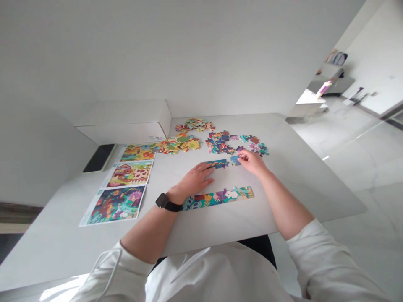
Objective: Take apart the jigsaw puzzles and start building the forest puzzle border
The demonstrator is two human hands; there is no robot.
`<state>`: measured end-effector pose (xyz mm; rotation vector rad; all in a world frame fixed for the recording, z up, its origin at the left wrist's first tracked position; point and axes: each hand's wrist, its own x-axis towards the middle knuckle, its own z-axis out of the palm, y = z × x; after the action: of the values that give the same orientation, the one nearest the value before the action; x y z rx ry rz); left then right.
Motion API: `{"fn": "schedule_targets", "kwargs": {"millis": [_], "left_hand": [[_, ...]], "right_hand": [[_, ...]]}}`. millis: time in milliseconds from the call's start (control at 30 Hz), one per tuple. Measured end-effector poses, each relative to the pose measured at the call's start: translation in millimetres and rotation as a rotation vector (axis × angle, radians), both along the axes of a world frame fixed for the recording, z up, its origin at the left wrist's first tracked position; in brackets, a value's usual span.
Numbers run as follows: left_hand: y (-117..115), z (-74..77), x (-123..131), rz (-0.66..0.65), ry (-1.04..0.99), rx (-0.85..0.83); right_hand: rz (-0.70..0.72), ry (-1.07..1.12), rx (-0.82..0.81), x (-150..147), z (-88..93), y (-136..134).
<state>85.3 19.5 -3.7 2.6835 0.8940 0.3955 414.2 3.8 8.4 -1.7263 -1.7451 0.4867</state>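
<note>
My left hand (195,180) lies flat with its fingers apart, fingertips on the left end of a short joined strip of blue puzzle pieces (221,163). A black watch is on that wrist. With thumb and fingers closed, my right hand (252,162) grips a blue puzzle piece (234,160) just right of the strip, a small gap between them. Nearer me lies a longer joined puzzle strip (220,196) with plants and a white animal, its left end partly behind my left wrist. Loose dark blue and purple pieces (219,146) lie beyond my hands.
Yellow and green puzzle pieces (181,143) are heaped further left, with another pile of pieces (197,124) behind. A printed picture sheet (126,178) shows three scenes. Beside it lies a dark-screened phone (99,158). A white box (122,121) stands against the wall.
</note>
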Motion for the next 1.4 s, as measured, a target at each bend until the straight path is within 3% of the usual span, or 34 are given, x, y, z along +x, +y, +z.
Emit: {"fn": "schedule_targets", "kwargs": {"millis": [667, 800, 900, 1067, 1167, 1400], "left_hand": [[-7.5, -2.4, 5.7, -0.036, 0.024, -0.003], [-6.8, -3.6, 4.7, -0.046, 0.010, -0.009], [-7.0, -1.3, 3.0, -0.034, -0.013, -0.005], [-7.6, 10.8, -5.9, 0.082, -0.029, 0.035], [-7.8, 15.9, -11.1, 0.137, -0.014, 0.048], [-8.1, 12.7, -9.7, 0.127, -0.013, 0.029]], "right_hand": [[-0.053, -0.298, -0.074, -16.6, 1.3, -0.5], [-0.010, -0.347, 0.023, -12.5, 1.6, -0.5], [0.111, -0.335, 0.089, -8.6, 1.0, -2.1], [0.284, -0.303, 0.146, -8.7, -3.9, -4.3], [0.296, -0.320, 0.142, -10.6, -4.5, -3.7], [0.207, -0.350, 0.103, -14.1, -2.5, 0.5]]}}
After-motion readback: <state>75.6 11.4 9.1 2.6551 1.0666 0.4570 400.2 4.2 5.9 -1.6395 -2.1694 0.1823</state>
